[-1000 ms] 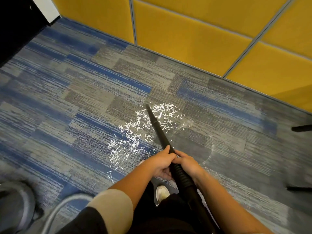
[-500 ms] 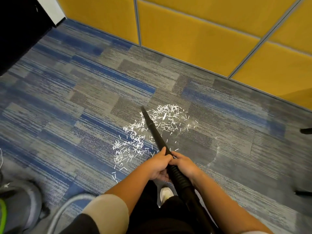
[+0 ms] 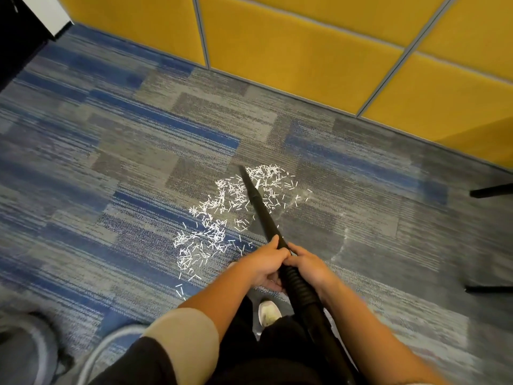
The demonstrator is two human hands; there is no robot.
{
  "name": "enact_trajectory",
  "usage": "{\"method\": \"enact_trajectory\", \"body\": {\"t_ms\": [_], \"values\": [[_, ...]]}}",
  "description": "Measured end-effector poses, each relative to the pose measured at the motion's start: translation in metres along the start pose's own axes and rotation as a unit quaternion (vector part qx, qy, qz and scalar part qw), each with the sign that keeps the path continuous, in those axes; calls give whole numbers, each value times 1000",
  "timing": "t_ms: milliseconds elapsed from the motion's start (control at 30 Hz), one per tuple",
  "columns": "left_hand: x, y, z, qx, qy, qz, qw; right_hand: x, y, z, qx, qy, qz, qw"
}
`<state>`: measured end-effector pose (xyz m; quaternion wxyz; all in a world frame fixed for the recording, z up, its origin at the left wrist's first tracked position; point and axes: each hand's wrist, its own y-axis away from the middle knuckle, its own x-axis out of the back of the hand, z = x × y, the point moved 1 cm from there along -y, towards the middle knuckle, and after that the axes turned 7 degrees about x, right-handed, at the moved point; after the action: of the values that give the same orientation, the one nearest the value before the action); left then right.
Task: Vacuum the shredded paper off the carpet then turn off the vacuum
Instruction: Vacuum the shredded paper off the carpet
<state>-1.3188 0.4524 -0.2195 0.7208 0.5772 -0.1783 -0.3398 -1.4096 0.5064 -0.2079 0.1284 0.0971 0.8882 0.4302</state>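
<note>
Hundreds of short white shredded-paper strips (image 3: 213, 220) lie scattered on the blue-and-grey striped carpet (image 3: 138, 151), mostly left of the rigid black plastic vacuum wand (image 3: 261, 209), with some around its tip. They look featherlight and loose, likely lifted by suction alone. The wand seems stiff and light, best held where it joins the ribbed hose. There the left hand (image 3: 266, 263) and right hand (image 3: 308, 266) each keep a closed grip around it.

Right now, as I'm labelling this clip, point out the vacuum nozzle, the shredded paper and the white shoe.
vacuum nozzle (image 3: 258, 203): head view, middle of the black tube.
shredded paper (image 3: 215, 234): head view, dense patch left of the nozzle.
white shoe (image 3: 268, 312): head view, its toe.
</note>
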Motion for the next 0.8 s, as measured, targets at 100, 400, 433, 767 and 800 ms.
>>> {"method": "enact_trajectory", "body": {"t_ms": [100,400,433,767,800], "values": [[-7,0,3,1,-16,-6,1000,7,3,4,2,-18,8,1000],[-16,6,0,6,-25,-6,1000,15,-4,21,4,-9,23,1000],[-15,7,-1,5,-24,-5,1000,13,-5,22,6,0,19,1000],[-22,17,-6,7,-32,0,999,13,3,29,7,-13,15,1000],[-24,16,-6,7,-31,-1,999,15,4,29,7,-14,20,1000]]}}
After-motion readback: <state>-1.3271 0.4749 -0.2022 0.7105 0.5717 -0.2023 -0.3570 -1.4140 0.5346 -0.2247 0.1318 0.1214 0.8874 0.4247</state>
